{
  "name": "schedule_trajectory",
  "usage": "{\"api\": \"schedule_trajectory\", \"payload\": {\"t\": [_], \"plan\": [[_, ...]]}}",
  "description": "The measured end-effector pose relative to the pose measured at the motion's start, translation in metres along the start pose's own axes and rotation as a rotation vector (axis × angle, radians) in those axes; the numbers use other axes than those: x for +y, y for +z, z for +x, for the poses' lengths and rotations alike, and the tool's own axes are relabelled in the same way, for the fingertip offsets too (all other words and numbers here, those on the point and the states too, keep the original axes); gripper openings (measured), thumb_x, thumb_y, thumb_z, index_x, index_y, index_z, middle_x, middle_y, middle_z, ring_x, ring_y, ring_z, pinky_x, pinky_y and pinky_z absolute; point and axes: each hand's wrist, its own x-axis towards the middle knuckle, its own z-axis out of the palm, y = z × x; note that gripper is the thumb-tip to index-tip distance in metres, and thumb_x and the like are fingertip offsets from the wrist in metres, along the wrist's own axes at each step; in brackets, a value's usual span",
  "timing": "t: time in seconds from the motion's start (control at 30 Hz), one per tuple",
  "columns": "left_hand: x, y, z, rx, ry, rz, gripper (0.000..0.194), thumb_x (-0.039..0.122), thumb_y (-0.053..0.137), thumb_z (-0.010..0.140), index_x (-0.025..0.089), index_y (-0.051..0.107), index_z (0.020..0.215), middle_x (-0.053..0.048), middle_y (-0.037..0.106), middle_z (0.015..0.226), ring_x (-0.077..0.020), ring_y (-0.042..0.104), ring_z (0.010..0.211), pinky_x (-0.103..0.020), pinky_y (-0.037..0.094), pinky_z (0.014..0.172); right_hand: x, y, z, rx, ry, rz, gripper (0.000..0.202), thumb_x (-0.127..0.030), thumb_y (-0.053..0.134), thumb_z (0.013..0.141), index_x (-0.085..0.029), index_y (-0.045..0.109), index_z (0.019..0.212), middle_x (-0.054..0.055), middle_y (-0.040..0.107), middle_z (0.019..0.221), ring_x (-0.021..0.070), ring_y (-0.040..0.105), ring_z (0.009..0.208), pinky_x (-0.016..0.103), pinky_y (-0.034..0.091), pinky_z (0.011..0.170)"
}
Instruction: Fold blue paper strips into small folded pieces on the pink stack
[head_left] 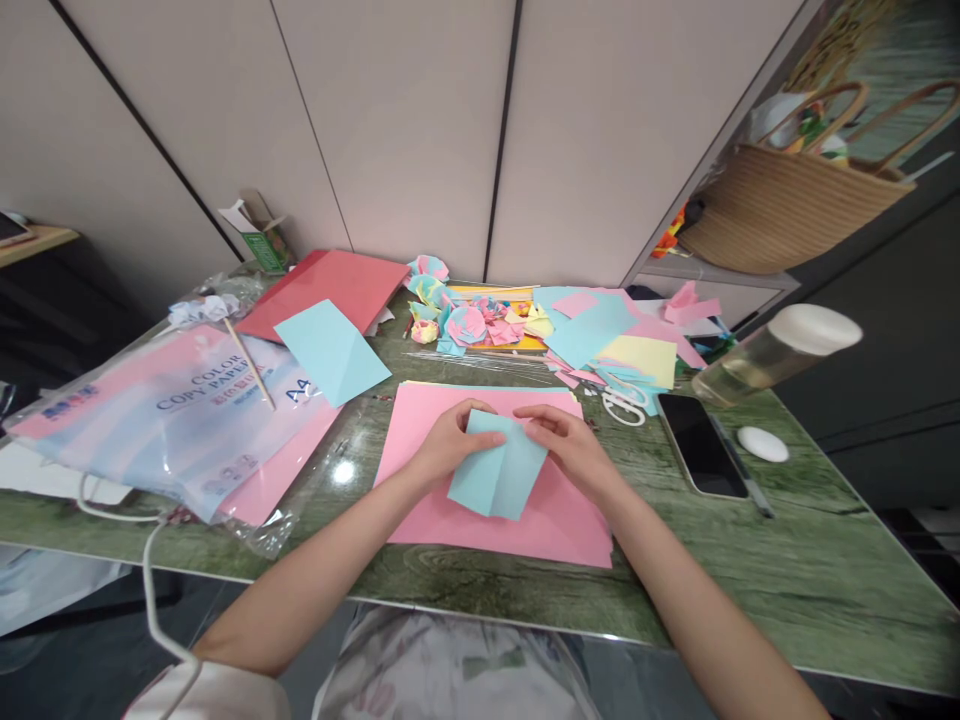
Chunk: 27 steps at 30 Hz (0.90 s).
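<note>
Between my two hands is a light blue sheet of paper [499, 475] with a crease down its middle, its two halves tilted like an opened card. My left hand [459, 440] grips its upper left side, thumb lying on the front. My right hand [570, 445] pinches the upper right edge, with some fingers behind the paper. Under it lies a stack of pink paper [427, 525], with blue and yellow edges showing at the back.
Left are a plastic COLOR COPY PAPER pack [187, 420], a blue sheet [334, 350] and a red folder [330, 285]. Behind sit folded paper flowers [465, 325]. Right are white scissors [626, 402], paper scraps [637, 360], a phone [701, 445], a white mouse-like object [763, 443] and a bottle [772, 350].
</note>
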Motion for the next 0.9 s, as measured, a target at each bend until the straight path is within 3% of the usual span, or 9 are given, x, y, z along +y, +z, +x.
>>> {"api": "schedule_trajectory", "payload": {"t": [0.1, 0.2, 0.4, 0.5, 0.9], "plan": [[-0.0003, -0.001, 0.0006, 0.028, 0.031, 0.099, 0.035, 0.035, 0.069, 0.055, 0.017, 0.05, 0.079, 0.001, 0.049, 0.074, -0.012, 0.046, 0.068, -0.021, 0.035, 0.056, 0.0013, 0.0006, 0.0014, 0.047, -0.044, -0.134, 0.02, -0.037, 0.059, 0.068, -0.018, 0.062, 0.074, 0.002, 0.061, 0.074, 0.0143, 0.053, 0.068, 0.027, 0.04, 0.062], [-0.0004, -0.0018, 0.001, 0.038, 0.084, 0.198, 0.032, 0.034, 0.069, 0.054, 0.017, 0.049, 0.072, 0.003, 0.046, 0.068, -0.011, 0.044, 0.065, -0.021, 0.035, 0.056, 0.0034, 0.0011, 0.0024, 0.077, -0.093, -0.216, 0.019, -0.037, 0.058, 0.068, -0.018, 0.061, 0.071, 0.002, 0.062, 0.07, 0.0145, 0.053, 0.065, 0.027, 0.04, 0.06], [0.0005, -0.0002, -0.0008, -0.152, 0.074, 0.225, 0.027, 0.034, 0.066, 0.059, 0.016, 0.059, 0.077, -0.002, 0.057, 0.079, -0.016, 0.051, 0.075, -0.025, 0.039, 0.064, 0.0031, 0.0035, 0.001, 0.1, -0.157, -0.348, 0.018, -0.036, 0.055, 0.071, -0.019, 0.062, 0.072, 0.002, 0.064, 0.073, 0.0155, 0.055, 0.069, 0.027, 0.039, 0.06], [0.0006, 0.0006, -0.0019, -0.186, 0.07, 0.222, 0.026, 0.035, 0.064, 0.062, 0.016, 0.061, 0.08, -0.003, 0.059, 0.08, -0.0173, 0.052, 0.076, -0.026, 0.04, 0.064, 0.0033, 0.0041, 0.0008, 0.099, -0.163, -0.353, 0.018, -0.036, 0.055, 0.071, -0.02, 0.063, 0.073, 0.002, 0.064, 0.074, 0.0158, 0.055, 0.07, 0.028, 0.04, 0.063], [-0.0054, 0.0017, 0.0005, -0.093, 0.139, 0.208, 0.023, 0.038, 0.057, 0.068, 0.016, 0.063, 0.073, -0.002, 0.061, 0.074, -0.0161, 0.052, 0.072, -0.025, 0.039, 0.066, 0.0051, 0.0095, -0.0008, 0.077, -0.18, -0.322, 0.015, -0.034, 0.056, 0.07, -0.02, 0.06, 0.072, 0.002, 0.063, 0.073, 0.0161, 0.056, 0.071, 0.028, 0.042, 0.065]]}}
